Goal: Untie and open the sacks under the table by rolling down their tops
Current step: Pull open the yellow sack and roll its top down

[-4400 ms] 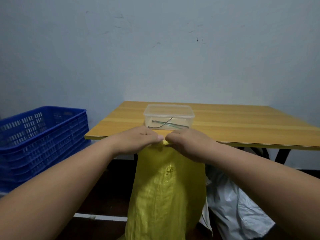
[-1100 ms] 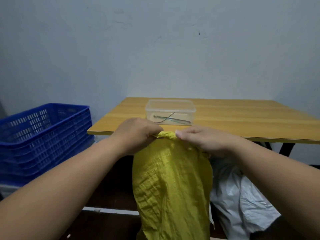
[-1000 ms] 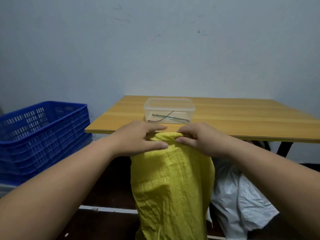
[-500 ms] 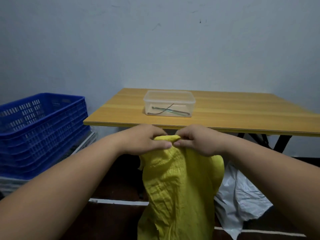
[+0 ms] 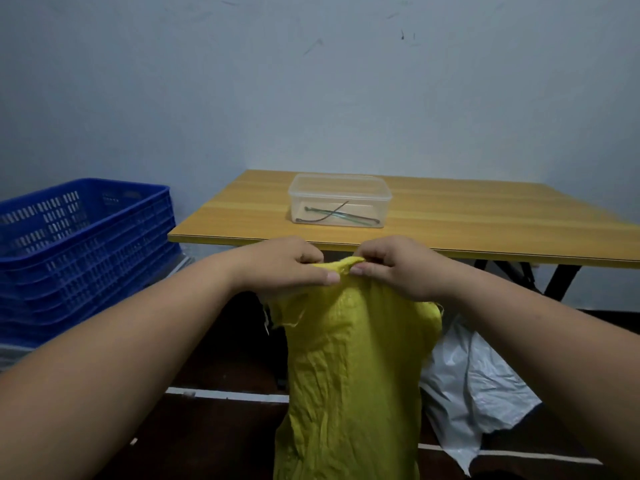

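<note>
A pale grey-blue wall (image 5: pixel 311 98) fills the upper half of the view. Below it stands a wooden counter (image 5: pixel 485 220) with a yellow-brown top and black legs, its near edge running across the middle of the scene. To the left of the counter sits a large blue plastic crate (image 5: pixel 79 244) with slotted sides.

In front of the counter's near edge a yellow woven sack (image 5: pixel 353 375) hangs upright, crumpled and creased, its top bunched at about the height of the counter edge and its body dropping out of view at the bottom. Just beside it on the right, lower down and partly under the counter, lies a white sack (image 5: pixel 474 382), slumped on the dark floor.

Two bare forearms reach in from the bottom corners. The left hand (image 5: pixel 287 265) grips the top of the yellow sack, fingers curled over the fabric and thumb pressed along its front. The right hand (image 5: pixel 398 268) pinches the same bunched top right next to it.

On the counter, near its front edge, rests a clear plastic box (image 5: pixel 341 199) holding thin, dark, stick-like items (image 5: pixel 341 216).
</note>
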